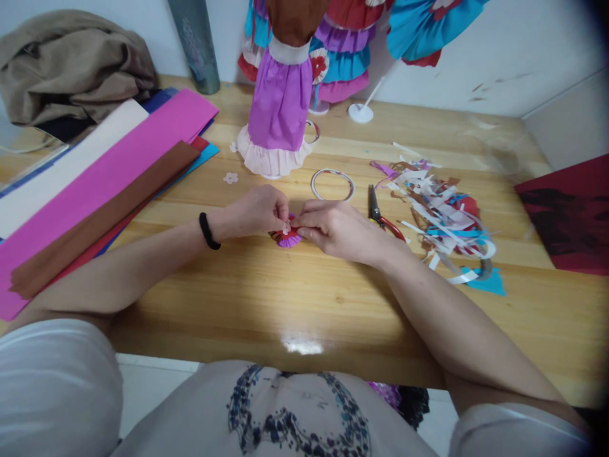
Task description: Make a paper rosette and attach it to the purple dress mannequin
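Both hands meet over a small pleated paper rosette point(288, 240) in purple, red and brown on the table. My left hand point(259, 209) pinches with thumb and forefinger at a small pale pink paper flower point(286, 228) at the rosette's middle. From the right, my right hand point(330, 228) is closed with its fingertips on the rosette's red part. The rosette's far side is partly hidden by the fingers. Another pale pink paper flower point(231, 178) lies on the table beyond my left hand.
A doll-like paper dress point(280, 105) stands ahead, near a tape roll point(332, 184). Red-handled pliers point(380, 212) and a heap of paper scraps point(442, 209) lie to the right. Coloured paper sheets point(114, 152) are stacked left. A bottle point(195, 44) stands behind.
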Action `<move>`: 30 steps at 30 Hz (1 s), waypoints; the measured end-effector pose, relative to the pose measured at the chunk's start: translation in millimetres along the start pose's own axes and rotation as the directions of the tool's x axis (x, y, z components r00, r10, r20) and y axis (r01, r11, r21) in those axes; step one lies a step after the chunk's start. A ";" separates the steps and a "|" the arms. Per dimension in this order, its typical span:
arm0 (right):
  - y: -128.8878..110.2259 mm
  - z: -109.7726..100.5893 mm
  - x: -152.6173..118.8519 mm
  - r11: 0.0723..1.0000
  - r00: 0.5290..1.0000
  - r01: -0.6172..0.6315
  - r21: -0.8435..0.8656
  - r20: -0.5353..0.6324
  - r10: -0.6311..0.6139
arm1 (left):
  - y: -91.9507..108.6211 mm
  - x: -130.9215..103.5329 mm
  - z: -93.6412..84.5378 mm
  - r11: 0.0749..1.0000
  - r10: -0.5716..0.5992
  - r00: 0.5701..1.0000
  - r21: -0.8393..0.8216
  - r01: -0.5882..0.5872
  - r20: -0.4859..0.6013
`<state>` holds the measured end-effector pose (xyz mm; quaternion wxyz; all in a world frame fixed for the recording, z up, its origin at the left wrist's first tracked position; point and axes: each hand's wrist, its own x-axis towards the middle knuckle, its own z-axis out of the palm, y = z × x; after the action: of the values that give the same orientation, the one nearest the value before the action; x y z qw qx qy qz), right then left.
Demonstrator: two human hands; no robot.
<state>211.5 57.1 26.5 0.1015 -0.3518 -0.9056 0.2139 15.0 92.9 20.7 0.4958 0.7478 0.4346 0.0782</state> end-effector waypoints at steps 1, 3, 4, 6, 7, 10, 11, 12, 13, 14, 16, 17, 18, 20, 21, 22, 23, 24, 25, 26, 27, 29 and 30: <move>1.0 -0.2 0.2 1.000 1.000 0.006 0.009 -0.004 -0.006 | -0.3 0.2 0.2 1.000 -0.003 1.000 -0.006 0.003 -0.003; 2.3 -0.1 0.5 1.000 1.000 0.009 0.022 -0.008 -0.008 | 0.4 0.2 0.4 1.000 -0.011 1.000 -0.005 0.011 -0.010; 2.6 0.2 0.6 1.000 1.000 0.006 0.024 -0.009 -0.006 | 1.2 0.2 0.4 1.000 -0.013 1.000 0.004 0.013 -0.016; 2.0 0.8 0.8 1.000 1.000 -0.008 0.006 -0.008 0.009 | 3.4 -0.2 0.2 0.999 -0.020 0.999 0.031 0.021 -0.030; 1.2 1.0 0.8 1.000 1.000 -0.019 -0.011 -0.006 0.019 | 4.5 -0.5 0.1 0.999 -0.023 0.999 0.046 0.025 -0.035; -3.8 -0.3 0.7 0.995 0.998 -0.056 -0.077 0.012 0.057 | 6.1 -1.4 -0.4 0.998 -0.017 0.999 0.063 0.019 -0.042; -6.0 -1.5 0.6 0.993 0.997 -0.070 -0.100 0.022 0.072 | 5.9 -1.5 -0.5 0.998 -0.013 0.999 0.063 0.016 -0.041; -8.1 -3.0 0.4 0.989 0.995 -0.085 -0.123 0.031 0.090 | 5.4 -1.5 -0.7 0.998 -0.008 0.999 0.065 0.011 -0.043; -10.1 -4.7 0.3 0.984 0.993 -0.103 -0.145 0.035 0.109 | 4.7 -1.3 -0.8 0.998 -0.003 0.999 0.070 0.006 -0.043; -11.7 -6.3 0.1 0.980 0.992 -0.119 -0.163 0.033 0.126 | 3.7 -1.0 -0.9 0.997 0.003 0.999 0.076 0.000 -0.043; -13.4 -8.8 -0.1 0.977 0.991 -0.127 -0.171 0.022 0.133 | 1.6 -0.3 -1.0 0.996 0.027 0.999 0.084 -0.024 -0.038; -13.2 -9.3 -0.2 0.979 0.992 -0.122 -0.161 0.017 0.126 | 0.4 0.2 -0.9 0.996 0.037 0.999 0.084 -0.034 -0.037; -12.4 -9.3 -0.2 0.983 0.993 -0.113 -0.143 0.015 0.117 | -0.8 0.7 -0.9 0.996 0.042 0.999 0.077 -0.039 -0.035; -9.5 -8.2 -0.3 0.990 0.995 -0.095 -0.104 0.013 0.097 | -3.4 1.7 -0.5 0.999 0.033 0.999 0.040 -0.032 -0.027; -7.8 -7.5 -0.4 0.992 0.996 -0.088 -0.089 0.007 0.089 | -4.9 2.0 -0.3 1.000 0.025 0.999 0.013 -0.025 -0.022; -6.2 -7.1 -0.6 0.994 0.997 -0.081 -0.080 -0.002 0.081 | -6.5 2.2 0.0 1.000 0.018 1.000 -0.020 -0.018 -0.016; -5.0 -7.1 -0.9 0.995 0.997 -0.071 -0.071 -0.014 0.070 | -8.1 2.1 0.4 0.998 0.016 1.000 -0.055 -0.017 -0.014; -4.2 -7.6 -1.3 0.996 0.998 -0.060 -0.062 -0.024 0.059 | -9.7 1.9 0.7 0.996 0.015 1.000 -0.090 -0.016 -0.015; -3.8 -8.4 -1.6 0.997 0.998 -0.052 -0.053 -0.032 0.050 | -11.1 1.5 0.9 0.992 0.017 1.000 -0.123 -0.018 -0.017; -3.9 -9.4 -1.9 0.998 0.998 -0.046 -0.042 -0.037 0.045 | -12.2 0.9 1.1 0.988 0.020 1.000 -0.155 -0.023 -0.023; -4.3 -10.4 -2.1 0.999 0.998 -0.044 -0.031 -0.039 0.042 | -13.1 0.4 1.1 0.983 0.023 0.999 -0.181 -0.028 -0.031; -5.2 -11.4 -2.3 0.999 0.999 -0.041 -0.007 -0.034 0.041 | -13.8 -0.7 0.9 0.976 0.032 0.999 -0.216 -0.038 -0.033; -5.4 -11.2 -2.2 0.999 0.999 -0.040 0.005 -0.028 0.040 | -13.8 -1.0 0.6 0.974 0.035 0.999 -0.222 -0.041 -0.028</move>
<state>213.6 55.5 38.9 0.1106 -0.3725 -0.8965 0.2129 6.8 93.5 9.6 0.5696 0.6947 0.4147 0.1447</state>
